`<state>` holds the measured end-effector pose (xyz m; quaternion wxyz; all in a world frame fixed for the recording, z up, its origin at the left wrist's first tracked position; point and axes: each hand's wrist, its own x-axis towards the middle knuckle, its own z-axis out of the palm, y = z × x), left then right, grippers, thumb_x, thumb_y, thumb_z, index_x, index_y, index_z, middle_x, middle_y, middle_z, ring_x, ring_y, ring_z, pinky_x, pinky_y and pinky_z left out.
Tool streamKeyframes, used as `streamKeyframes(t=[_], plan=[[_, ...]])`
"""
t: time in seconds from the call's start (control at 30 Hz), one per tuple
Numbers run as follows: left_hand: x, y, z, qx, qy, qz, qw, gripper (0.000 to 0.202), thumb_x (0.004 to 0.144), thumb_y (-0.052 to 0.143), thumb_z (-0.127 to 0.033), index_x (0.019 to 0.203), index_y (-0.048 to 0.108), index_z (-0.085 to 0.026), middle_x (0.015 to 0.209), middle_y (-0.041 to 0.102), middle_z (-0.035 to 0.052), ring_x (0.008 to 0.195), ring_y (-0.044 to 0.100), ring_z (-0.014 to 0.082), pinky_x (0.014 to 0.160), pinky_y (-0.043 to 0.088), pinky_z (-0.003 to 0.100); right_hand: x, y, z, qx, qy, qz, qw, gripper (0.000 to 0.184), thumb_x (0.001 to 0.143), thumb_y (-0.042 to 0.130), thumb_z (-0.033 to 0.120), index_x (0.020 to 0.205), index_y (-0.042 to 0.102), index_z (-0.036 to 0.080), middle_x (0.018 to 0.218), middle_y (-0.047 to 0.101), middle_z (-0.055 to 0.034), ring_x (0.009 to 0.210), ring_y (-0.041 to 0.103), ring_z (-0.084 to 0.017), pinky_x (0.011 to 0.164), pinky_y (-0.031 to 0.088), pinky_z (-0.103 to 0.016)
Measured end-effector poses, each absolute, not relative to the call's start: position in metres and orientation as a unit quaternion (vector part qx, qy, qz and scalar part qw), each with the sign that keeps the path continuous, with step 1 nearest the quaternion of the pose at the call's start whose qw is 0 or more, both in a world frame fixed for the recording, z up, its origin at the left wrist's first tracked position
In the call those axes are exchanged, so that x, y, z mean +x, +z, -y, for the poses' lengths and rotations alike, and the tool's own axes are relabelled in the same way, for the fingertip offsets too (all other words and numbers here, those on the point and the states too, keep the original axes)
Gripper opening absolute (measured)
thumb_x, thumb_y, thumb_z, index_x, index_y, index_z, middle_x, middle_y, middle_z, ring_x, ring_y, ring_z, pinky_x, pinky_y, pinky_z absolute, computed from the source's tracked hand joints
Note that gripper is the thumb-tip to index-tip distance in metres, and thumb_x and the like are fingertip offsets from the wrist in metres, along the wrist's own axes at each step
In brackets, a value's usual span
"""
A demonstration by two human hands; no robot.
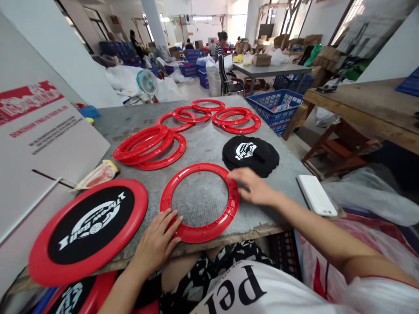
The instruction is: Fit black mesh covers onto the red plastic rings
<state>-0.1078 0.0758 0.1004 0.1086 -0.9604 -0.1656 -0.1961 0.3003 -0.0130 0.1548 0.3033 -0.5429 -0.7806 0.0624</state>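
A red plastic ring [200, 234] lies flat on the grey table in front of me, with small studs and holes around its face. My left hand [157, 239] rests at its lower left, fingers spread with the tips on the rim. At the ring's right side, my right hand [253, 186] is open, fingertips at the rim and thumb apart. Beyond that hand lies a stack of black fabric discs [262, 152] with white "Throw Ball" print. To the left, a finished-looking red disc [139, 192] with a black printed centre overhangs the table's front edge.
More red rings lie overlapped at the left [179, 152] and farther back [255, 125]. A white printed carton [49, 113] stands at left. On the right are a white power-bank-like box [317, 195], a blue crate [276, 104] and a wooden stool [340, 144]. People work far behind.
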Motion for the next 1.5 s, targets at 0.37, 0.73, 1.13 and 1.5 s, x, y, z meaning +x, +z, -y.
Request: streamKeyframes(t=[0.37, 0.73, 1.13, 1.5], plan=[[-0.107, 0.107, -0.08, -0.977, -0.158, 0.102, 0.103, 0.056, 0.099, 0.048, -0.053, 0.151, 0.046, -0.031, 0.155, 0.045, 0.0151, 0.141, 0.043, 0.0361, 0.11, 0.042, 0.058, 0.356, 0.16, -0.077, -0.825, 0.075, 0.511, 0.229, 0.015, 0.089, 0.065, 0.027, 0.092, 0.076, 0.017, 0.097, 0.075, -0.0131, 0.098, 0.068, -0.028, 0.089, 0.05, -0.037], [-0.099, 0.119, -0.074, -0.983, -0.149, 0.057, 0.096, 0.06, 0.099, 0.039, -0.061, 0.151, 0.047, -0.03, 0.15, 0.053, 0.0135, 0.134, 0.055, 0.0312, 0.106, 0.052, 0.049, 0.405, 0.189, -0.095, -0.787, 0.137, 0.425, 0.425, 0.017, 0.074, 0.066, 0.03, 0.072, 0.074, 0.015, 0.052, 0.054, 0.0036, 0.051, 0.048, -0.011, 0.051, 0.038, -0.022], [-0.046, 0.146, -0.042, -0.947, -0.3, 0.094, 0.065, 0.044, 0.092, 0.057, -0.01, 0.136, 0.056, -0.018, 0.133, 0.064, 0.0156, 0.121, 0.062, 0.0251, 0.1, 0.056, 0.039, 0.454, 0.27, -0.126, -0.73, 0.068, 0.4, 0.55, 0.018, 0.069, 0.076, 0.025, 0.076, 0.071, 0.01, 0.059, 0.057, -0.0005, 0.065, 0.056, -0.016, 0.068, 0.048, -0.028], [-0.018, 0.163, -0.036, -0.947, -0.311, 0.077, 0.015, 0.054, 0.093, 0.055, -0.009, 0.145, 0.048, -0.02, 0.137, 0.061, 0.0151, 0.124, 0.062, 0.0228, 0.098, 0.058, 0.035, 0.454, 0.299, -0.105, -0.721, 0.107, 0.377, 0.571, 0.017, 0.08, 0.073, 0.027, 0.074, 0.068, 0.012, 0.04, 0.045, 0.0031, 0.038, 0.046, -0.011, 0.044, 0.04, -0.023]])
